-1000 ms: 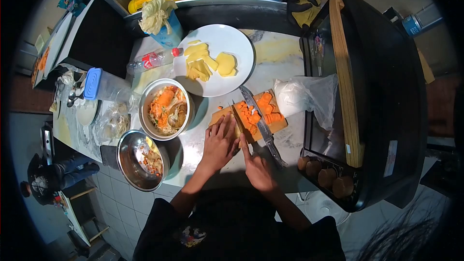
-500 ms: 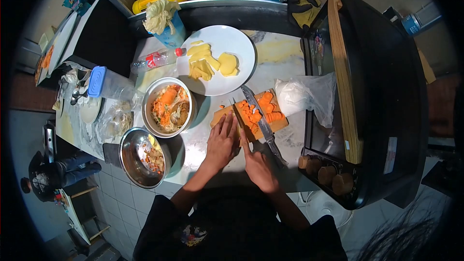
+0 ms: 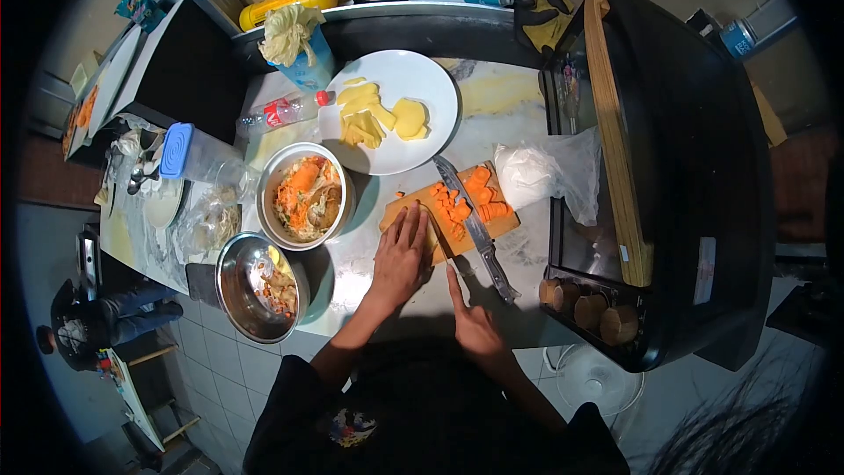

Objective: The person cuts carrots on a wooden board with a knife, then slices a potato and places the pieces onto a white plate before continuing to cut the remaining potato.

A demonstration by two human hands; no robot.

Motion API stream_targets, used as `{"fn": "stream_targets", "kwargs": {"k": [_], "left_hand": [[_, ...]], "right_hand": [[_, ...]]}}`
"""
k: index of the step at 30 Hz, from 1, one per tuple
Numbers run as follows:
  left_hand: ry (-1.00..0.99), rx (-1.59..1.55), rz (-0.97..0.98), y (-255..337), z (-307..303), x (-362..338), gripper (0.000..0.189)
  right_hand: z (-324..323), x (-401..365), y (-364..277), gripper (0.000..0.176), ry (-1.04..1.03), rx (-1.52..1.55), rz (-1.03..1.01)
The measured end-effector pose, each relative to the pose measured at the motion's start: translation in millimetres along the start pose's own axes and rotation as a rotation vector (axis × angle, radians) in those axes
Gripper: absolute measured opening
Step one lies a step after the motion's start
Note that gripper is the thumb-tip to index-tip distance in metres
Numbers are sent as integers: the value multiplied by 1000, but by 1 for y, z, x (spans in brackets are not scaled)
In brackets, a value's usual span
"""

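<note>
"Hands first, please: where are they?"

"Both at the cutting board [image 3: 504,226]. The left hand [image 3: 401,257] lies over its near left part, fingers together, pressing on a pale yellow piece [image 3: 432,239], mostly covered; whether the thumb clamps it too, I cannot tell. The right hand [image 3: 479,331] is at the board's near edge, fingers folded and, as I judge, clamped on a knife [image 3: 446,253], forefinger stretched forward. The knife is blurred, its handle hidden."

"How is such a cut done well?"

"I'd say: curl the left fingertips back, tuck the thumb behind, and draw the blade in long, even strokes. The second knife [image 3: 477,229], lying across the board, would be safer set aside."

"And how many of everything?"

"Two hands, one board, two knives. Carrot pieces [image 3: 498,210] on the board: too many to count. Beyond the board, one white plate [image 3: 432,86] with overlapping yellow slices [image 3: 360,114], uncounted. Left of the board, one white pot [image 3: 348,209] and one steel bowl [image 3: 233,299], both holding food. Just right of it, one bag of white powder [image 3: 526,171]."
</note>
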State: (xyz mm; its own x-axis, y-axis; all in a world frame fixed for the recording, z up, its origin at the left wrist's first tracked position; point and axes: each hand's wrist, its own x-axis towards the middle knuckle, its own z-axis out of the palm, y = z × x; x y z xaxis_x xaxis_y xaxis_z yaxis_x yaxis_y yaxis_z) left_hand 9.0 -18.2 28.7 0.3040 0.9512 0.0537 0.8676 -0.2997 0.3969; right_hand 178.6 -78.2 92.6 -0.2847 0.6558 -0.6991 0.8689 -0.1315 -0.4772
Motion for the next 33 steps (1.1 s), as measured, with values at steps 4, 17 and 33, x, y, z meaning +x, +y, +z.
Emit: {"fn": "stream_targets", "kwargs": {"k": [4,17,33], "left_hand": [[-8,-31,6,-1,-3,0,65],[31,-89,34,-6,-2,-1,63],[43,-108,46,-10,-2,-3,68]], "right_hand": [[24,-16,25,84,413,-303,-261],[20,-12,16,95,169,-125,-70],[-2,30,-6,89,267,-7,-128]]}}
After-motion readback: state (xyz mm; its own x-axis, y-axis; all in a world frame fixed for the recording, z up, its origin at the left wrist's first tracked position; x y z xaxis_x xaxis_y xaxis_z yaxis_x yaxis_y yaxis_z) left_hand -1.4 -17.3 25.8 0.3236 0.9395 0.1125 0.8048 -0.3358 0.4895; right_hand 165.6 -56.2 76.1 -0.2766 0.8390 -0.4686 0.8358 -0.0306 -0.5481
